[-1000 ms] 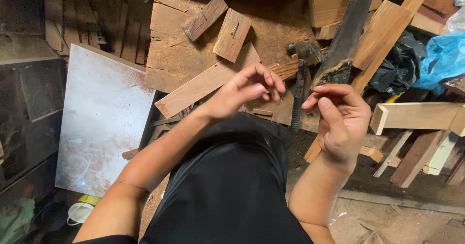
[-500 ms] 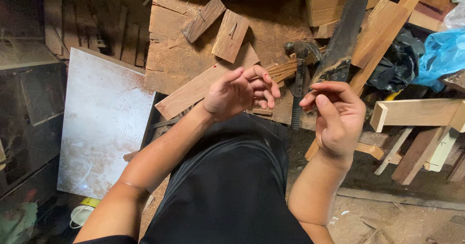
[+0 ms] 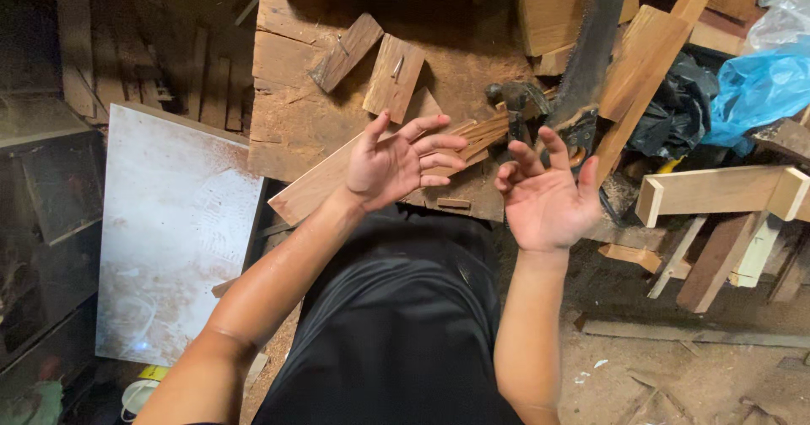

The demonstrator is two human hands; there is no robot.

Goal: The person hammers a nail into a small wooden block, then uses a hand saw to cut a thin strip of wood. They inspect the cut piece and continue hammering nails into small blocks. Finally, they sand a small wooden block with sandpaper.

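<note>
We look down and see a black shirt (image 3: 396,324) closest to us. Above it, our left hand (image 3: 392,165) is held up with the palm showing and the fingers (image 3: 439,142) spread wide. It holds nothing. Our right hand (image 3: 548,197) is just beside it, palm up too, with the fingers (image 3: 553,146) loosely curled and open. It holds nothing as well. The two hands are near each other but do not touch.

Under the hands is a dusty wooden desk (image 3: 287,113). A long wooden strip (image 3: 316,190) lies on it under the left hand. A bunch of thin wood sticks (image 3: 485,131) lies just past the left fingertips. A dark hammer (image 3: 516,104) sits between the hands, a bit farther off. Two small wood blocks (image 3: 392,77) lie farther back on the desk.

To the left stands a white board (image 3: 169,231). Far right is a blue plastic bag (image 3: 759,87).
</note>
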